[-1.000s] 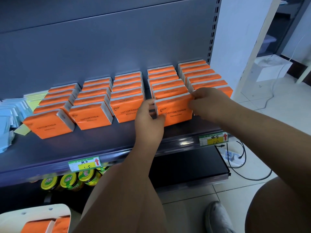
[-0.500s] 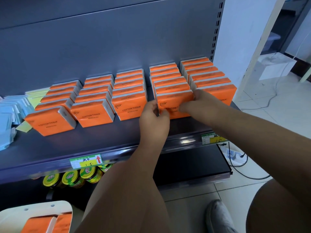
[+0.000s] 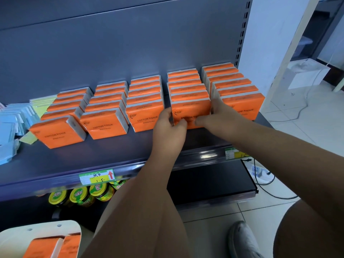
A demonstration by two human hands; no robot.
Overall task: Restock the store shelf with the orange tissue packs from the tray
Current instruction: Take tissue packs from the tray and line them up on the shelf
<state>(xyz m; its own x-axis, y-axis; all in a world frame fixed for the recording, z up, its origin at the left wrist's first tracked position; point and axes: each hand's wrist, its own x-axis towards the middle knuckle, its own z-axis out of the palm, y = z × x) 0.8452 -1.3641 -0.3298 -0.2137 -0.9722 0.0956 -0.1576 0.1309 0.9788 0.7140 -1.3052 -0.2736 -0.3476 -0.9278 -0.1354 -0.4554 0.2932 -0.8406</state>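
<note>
Several rows of orange tissue packs stand upright on the grey shelf. The front pack of the fourth row from the left is gripped by both hands. My left hand holds its left edge and lower front. My right hand holds its right edge, thumb across the lower front. The pack stands against the packs behind it. At the bottom left, the white tray holds more orange packs, partly cut off by the frame.
Blue and yellow packets lie at the shelf's left end. Jars with yellow lids sit on the lower shelf. Price labels line the shelf edge. A power strip and cables lie on the tiled floor at right, my shoe below.
Both hands pushed the front pack of the fourth row back along the shelf until it met the packs behind it. My right thumb moved onto its lower front.
</note>
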